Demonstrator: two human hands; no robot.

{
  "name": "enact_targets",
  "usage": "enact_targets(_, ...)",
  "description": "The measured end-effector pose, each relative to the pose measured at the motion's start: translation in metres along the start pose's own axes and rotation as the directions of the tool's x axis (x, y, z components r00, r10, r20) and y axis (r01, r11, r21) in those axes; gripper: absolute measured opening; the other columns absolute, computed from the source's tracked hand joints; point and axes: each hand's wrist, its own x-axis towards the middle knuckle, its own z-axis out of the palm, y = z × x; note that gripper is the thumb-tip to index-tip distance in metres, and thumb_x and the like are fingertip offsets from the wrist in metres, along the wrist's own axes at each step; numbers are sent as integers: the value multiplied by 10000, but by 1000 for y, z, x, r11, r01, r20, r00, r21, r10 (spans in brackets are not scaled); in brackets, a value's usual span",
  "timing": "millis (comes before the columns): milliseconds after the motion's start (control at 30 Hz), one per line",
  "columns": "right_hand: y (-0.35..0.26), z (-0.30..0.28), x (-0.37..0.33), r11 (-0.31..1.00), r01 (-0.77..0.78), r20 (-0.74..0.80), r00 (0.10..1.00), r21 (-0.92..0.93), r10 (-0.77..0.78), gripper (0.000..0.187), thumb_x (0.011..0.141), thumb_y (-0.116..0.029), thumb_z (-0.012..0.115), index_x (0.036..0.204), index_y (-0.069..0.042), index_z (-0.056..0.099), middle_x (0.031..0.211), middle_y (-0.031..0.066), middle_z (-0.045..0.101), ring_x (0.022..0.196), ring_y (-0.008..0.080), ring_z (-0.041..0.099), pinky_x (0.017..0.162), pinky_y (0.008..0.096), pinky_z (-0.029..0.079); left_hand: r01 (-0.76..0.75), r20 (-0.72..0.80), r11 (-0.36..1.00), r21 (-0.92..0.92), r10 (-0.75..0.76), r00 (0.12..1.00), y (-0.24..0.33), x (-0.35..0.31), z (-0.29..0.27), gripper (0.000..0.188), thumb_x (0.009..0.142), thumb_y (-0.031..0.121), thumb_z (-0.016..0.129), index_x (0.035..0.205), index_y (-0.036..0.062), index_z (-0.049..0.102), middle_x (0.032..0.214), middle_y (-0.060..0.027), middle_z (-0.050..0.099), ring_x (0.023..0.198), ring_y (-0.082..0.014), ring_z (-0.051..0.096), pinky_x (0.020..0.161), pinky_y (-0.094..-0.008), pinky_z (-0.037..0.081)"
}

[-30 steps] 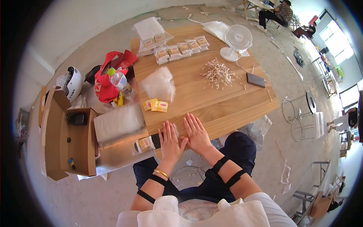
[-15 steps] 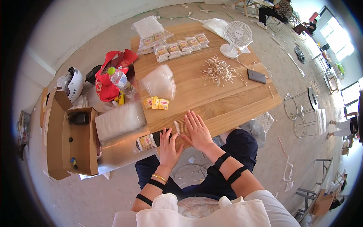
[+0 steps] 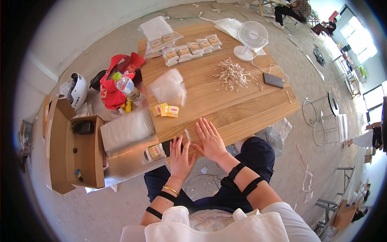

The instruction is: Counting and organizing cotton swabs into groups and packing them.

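A row of cotton swabs [image 3: 192, 136] lies side by side near the front edge of the wooden table [image 3: 242, 111]. My right hand [image 3: 209, 140] rests flat along the row's right side, fingers stretched out and covering part of it. On the other side, my left hand [image 3: 181, 158] has its fingers extended, their tips near the row's left end. Just left of that hand is a small filled pack of swabs [image 3: 155, 153] with a yellow label, beside a dark strip on the table corner. Yellow cards [image 3: 165, 110] and flat clear plastic bags [image 3: 168, 86] lie beyond.
A loose pile of cotton swabs [image 3: 232, 75], a white fan [image 3: 252, 36] and a black power bank [image 3: 273, 80] are farther right. Filled packs [image 3: 192, 50] line the back. To the left stand a bottle [image 3: 128, 86], a bag stack [image 3: 128, 130] and an open cardboard box [image 3: 72, 151].
Both hands keep their places around the swab row. The view has shifted very slightly, and a person at the far right has moved a little.
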Motion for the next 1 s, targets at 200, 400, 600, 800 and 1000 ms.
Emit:
enact_targets(200, 0, -1, 0, 1000, 2, 8, 1000, 9, -2, 877, 967, -531, 545, 1576, 31, 257, 1656, 219, 233, 1563, 325, 171, 1274, 440, 152, -15, -4, 1000, 1, 15, 1000, -1, 0, 1, 625, 891, 245, 709, 1437, 61, 469, 1560, -224, 347, 1488, -456, 274, 1229, -575, 214)
enact_targets(400, 0, -2, 0, 1000, -1, 14, 1000, 26, 1, 870, 972, -517, 548, 1578, 30, 249, 1658, 221, 225, 1562, 332, 172, 1275, 446, 150, 39, 1, 999, -9, -39, 999, 4, 4, 0, 680, 885, 283, 707, 1454, 29, 433, 1566, -229, 344, 1490, -452, 272, 1231, -572, 216)
enact_targets(600, 0, -1, 0, 1000, 3, -2, 1000, 27, -3, 866, 968, -512, 555, 1574, 31, 259, 1654, 219, 238, 1559, 333, 183, 1274, 446, 155, 15, -4, 1000, 5, -15, 1000, 1, 2, 2, 663, 890, 301, 694, 1441, 24, 450, 1565, -231, 347, 1491, -457, 267, 1232, -578, 211)
enact_targets(800, 0, -1, -1, 999, 3, -9, 1000, 32, -3, 868, 965, -514, 558, 1571, 32, 264, 1654, 218, 240, 1558, 333, 186, 1274, 445, 156, -5, 10, 1000, 21, 5, 1000, 1, 1, 1, 640, 904, 257, 689, 1447, 26, 441, 1569, -234, 338, 1493, -458, 266, 1231, -574, 211)
enact_targets(1000, 1, 1, 0, 1000, 1, -21, 1000, 18, -1, 874, 954, -538, 550, 1566, 27, 290, 1653, 213, 252, 1560, 321, 190, 1271, 435, 162, 33, -21, 999, -25, -34, 999, 3, 5, 1, 624, 919, 292, 656, 1440, 17, 449, 1563, -241, 348, 1488, -444, 281, 1231, -565, 215)
